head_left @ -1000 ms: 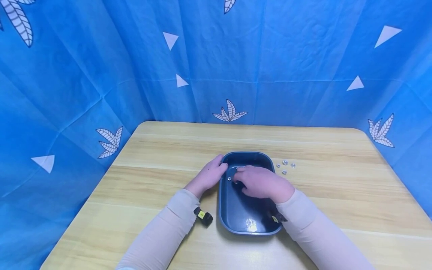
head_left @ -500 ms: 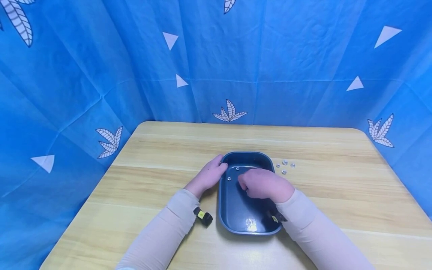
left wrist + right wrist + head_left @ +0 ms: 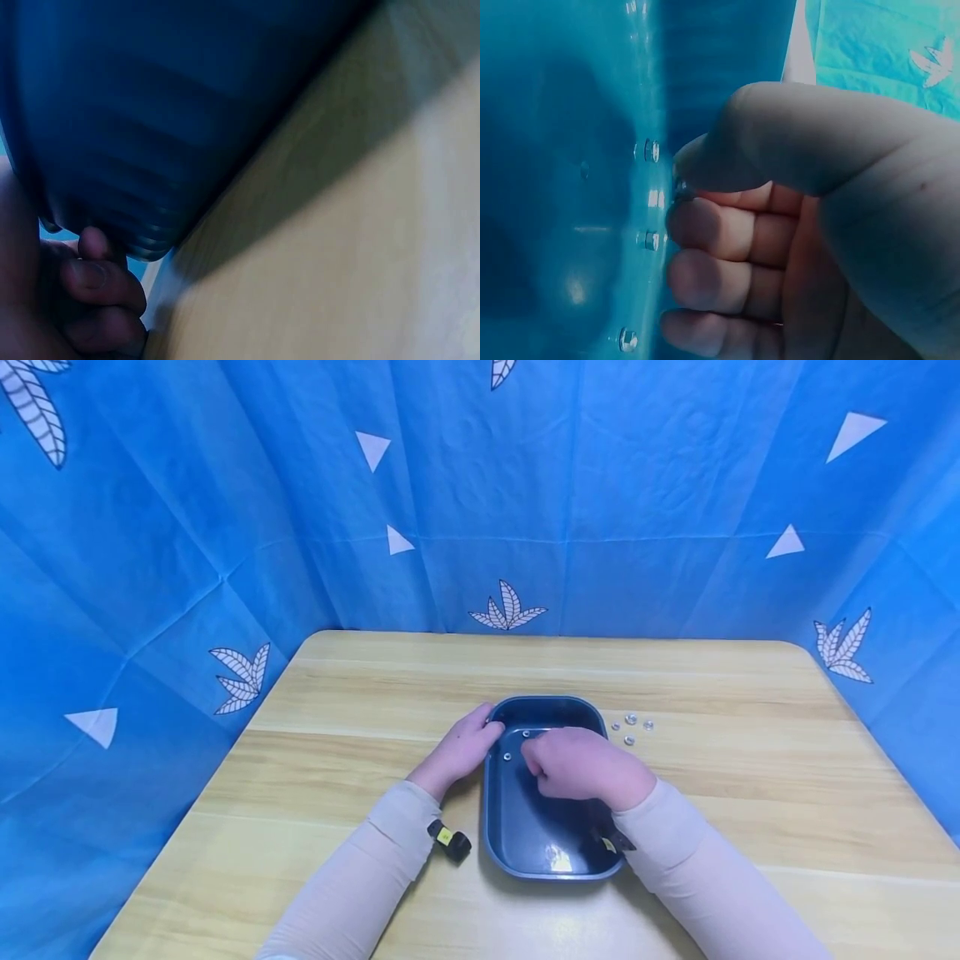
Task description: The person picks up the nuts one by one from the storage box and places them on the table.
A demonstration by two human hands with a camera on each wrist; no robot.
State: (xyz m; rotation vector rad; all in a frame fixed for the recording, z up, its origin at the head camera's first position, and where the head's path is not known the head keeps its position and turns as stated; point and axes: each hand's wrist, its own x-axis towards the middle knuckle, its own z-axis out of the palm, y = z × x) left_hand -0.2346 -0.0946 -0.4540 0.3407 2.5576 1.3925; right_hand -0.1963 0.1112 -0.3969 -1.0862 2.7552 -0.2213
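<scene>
A deep, dark blue tray (image 3: 558,872) with rounded corners stands on the wooden table. At its far left corner, my left hand (image 3: 459,747) grips the rim, thumb over the edge and fingers curled against the outer wall (image 3: 187,97). My right hand (image 3: 585,767) is inside the tray, over its far half. Between thumb and index finger it pinches a small metal nut (image 3: 681,187), mostly covered by the fingertips; the other fingers are curled. Several silver nuts sit close by inside the tray, among them one nut (image 3: 527,734) and another nut (image 3: 507,757) left of the hand.
Several more small nuts (image 3: 631,720) lie on the table (image 3: 720,760) just beyond the tray's far right side. A blue curtain (image 3: 480,502) with white leaves hangs behind and along both sides of the table. Black wrist cameras are strapped at both cuffs.
My right hand's fingers, spread over the nuts a second ago, curled into a pinch and drew back right, then shifted slightly left and away. The left hand keeps its grip on the tray.
</scene>
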